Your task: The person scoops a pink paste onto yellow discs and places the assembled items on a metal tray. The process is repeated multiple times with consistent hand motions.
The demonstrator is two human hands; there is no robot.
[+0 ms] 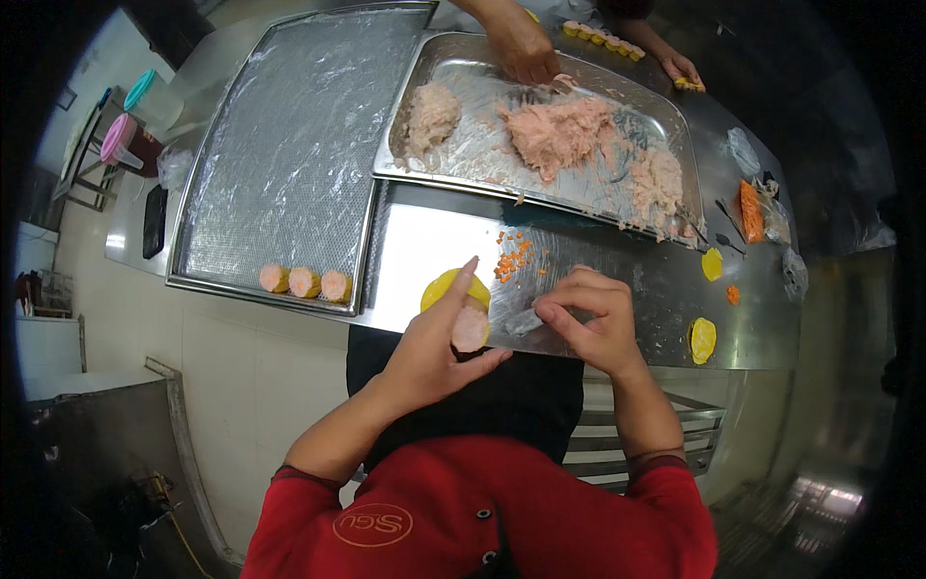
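Red shirt (569,502), beyond it a yellow-wrapped dumpling (471,329) (round, pale-pink filling (469,333)).

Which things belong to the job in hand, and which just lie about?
In use:
yellow-and-pink dumpling in left hand
pink paste in rectangular steel tray
small orange cubes
round yellow wrappers

Probably lying about:
flat black rectangular object
pink-lidded jug
turquoise-lidded clear jug

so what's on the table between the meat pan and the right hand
In the head view, small orange bits lie scattered on the metal table between meat pan and right hand, mostly toward the left hand.
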